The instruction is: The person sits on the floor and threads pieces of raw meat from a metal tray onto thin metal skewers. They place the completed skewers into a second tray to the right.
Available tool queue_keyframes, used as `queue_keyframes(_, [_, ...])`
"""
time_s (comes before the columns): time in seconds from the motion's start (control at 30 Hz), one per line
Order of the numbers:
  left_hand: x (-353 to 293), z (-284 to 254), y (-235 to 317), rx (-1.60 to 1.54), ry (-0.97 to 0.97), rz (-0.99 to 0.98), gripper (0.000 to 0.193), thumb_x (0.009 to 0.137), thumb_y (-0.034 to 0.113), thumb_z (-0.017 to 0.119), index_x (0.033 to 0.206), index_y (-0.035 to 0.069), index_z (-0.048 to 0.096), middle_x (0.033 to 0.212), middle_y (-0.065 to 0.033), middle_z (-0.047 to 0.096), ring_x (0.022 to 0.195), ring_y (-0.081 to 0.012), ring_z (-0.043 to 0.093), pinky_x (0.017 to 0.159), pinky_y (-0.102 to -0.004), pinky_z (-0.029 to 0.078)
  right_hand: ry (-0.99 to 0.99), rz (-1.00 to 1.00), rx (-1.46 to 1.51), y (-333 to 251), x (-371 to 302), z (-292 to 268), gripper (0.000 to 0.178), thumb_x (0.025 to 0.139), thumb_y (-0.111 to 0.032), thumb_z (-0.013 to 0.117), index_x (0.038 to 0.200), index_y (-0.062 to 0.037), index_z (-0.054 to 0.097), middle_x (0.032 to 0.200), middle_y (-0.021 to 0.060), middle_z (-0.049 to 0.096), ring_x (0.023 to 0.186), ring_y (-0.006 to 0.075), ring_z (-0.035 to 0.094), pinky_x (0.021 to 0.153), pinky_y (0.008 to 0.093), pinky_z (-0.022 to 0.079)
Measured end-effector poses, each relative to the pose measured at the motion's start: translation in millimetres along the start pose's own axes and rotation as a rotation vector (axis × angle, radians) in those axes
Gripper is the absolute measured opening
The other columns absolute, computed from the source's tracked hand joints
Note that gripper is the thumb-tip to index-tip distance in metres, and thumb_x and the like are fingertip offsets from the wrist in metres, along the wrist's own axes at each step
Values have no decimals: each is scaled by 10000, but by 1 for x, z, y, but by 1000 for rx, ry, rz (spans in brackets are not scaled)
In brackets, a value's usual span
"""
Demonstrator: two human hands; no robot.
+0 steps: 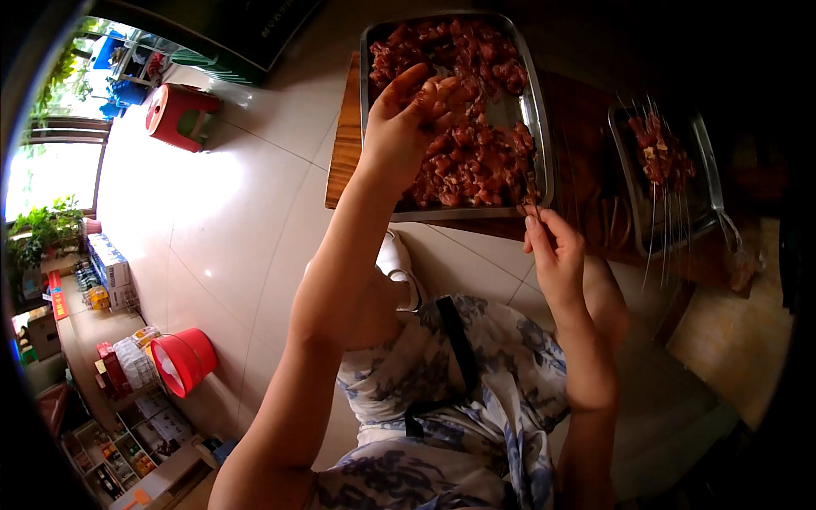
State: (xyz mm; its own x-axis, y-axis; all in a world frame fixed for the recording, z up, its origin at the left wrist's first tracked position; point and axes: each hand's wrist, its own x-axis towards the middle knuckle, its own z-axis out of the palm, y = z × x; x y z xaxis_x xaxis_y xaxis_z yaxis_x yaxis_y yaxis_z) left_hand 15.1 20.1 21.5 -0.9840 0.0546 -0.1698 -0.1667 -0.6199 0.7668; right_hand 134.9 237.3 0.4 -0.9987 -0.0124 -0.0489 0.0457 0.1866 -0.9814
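Note:
A metal tray (545,161) full of raw, dark red meat pieces (480,166) lies in front of me. Over its left half is my left hand (406,115), fingers bent in among the meat; what they grip is hidden. At the tray's near right corner, my right hand (557,251) pinches thumb and forefinger on what looks like a thin skewer (532,206) with a bit of meat by the fingertips. Off to the right, a smaller metal tray (710,157) holds meat threaded on skewers (659,153), their thin metal ends sticking out towards me.
Both trays rest on a brown wooden surface (342,161). On the tiled floor (272,212) to the left stand a red stool (180,115) and a red bucket (184,361). Shelves with packages (119,450) and green plants (47,229) line the far left.

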Motion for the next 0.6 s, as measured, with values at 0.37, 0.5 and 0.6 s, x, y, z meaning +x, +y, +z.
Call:
queue_keyframes(0.37, [2,-2,-5,18,7,-8,386,918,-15,518,1287,-35,408,1122,-164,592,1020,-285,623,858,-356,545,22,14,-24,-2,-1,1,184,937,-103,538,1019,22,644,603,-10,516,560,43,465,494,197,367])
queue_keyframes(0.5, [-1,0,-7,58,25,-29,363,926,-3,510,1283,-12,451,1108,-109,607,1016,-229,625,789,-303,555,27,21,-29,0,-2,2,182,937,-103,538,1018,22,643,603,-10,518,556,41,464,489,196,367])
queue_keyframes(0.6, [-5,8,-8,48,65,-63,358,927,-13,496,1283,-9,463,1107,-98,607,1021,-224,622,804,-310,557,42,12,-16,2,-3,4,180,937,-100,537,1016,23,642,602,-12,514,552,39,459,489,194,366])
